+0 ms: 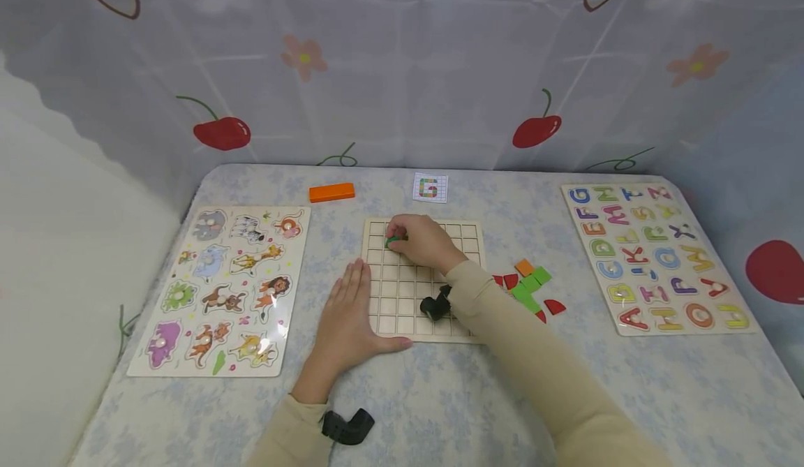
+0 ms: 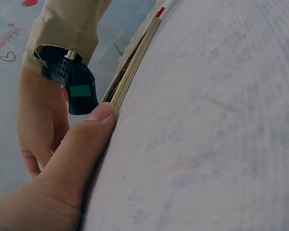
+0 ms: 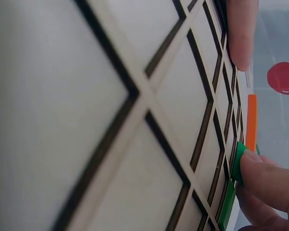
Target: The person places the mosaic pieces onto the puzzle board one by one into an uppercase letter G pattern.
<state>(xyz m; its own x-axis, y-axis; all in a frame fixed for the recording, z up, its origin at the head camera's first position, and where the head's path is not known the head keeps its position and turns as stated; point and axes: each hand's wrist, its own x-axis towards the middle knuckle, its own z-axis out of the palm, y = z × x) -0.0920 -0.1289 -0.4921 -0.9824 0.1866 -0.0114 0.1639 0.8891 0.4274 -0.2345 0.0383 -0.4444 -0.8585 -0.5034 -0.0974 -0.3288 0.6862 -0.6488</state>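
A wooden grid board (image 1: 396, 306) lies on the table in the head view. My right hand (image 1: 428, 241) reaches over its upper left part and pinches a small green piece (image 3: 237, 162) between thumb and fingers. Another green piece (image 3: 226, 206) sits in the board right beside it in the right wrist view. My left hand (image 1: 350, 320) lies spread at the board's lower left corner, fingers along the left edge. Its thumb (image 2: 82, 144) rests against the board's near edge in the left wrist view. The right hand and sleeve hide part of the grid.
Loose green, red and orange pieces (image 1: 527, 287) lie right of the board. Behind it are a small card with a G pattern (image 1: 430, 188) and an orange box (image 1: 331, 193). An animal puzzle (image 1: 220, 292) flanks the left, a letter puzzle (image 1: 659, 257) the right.
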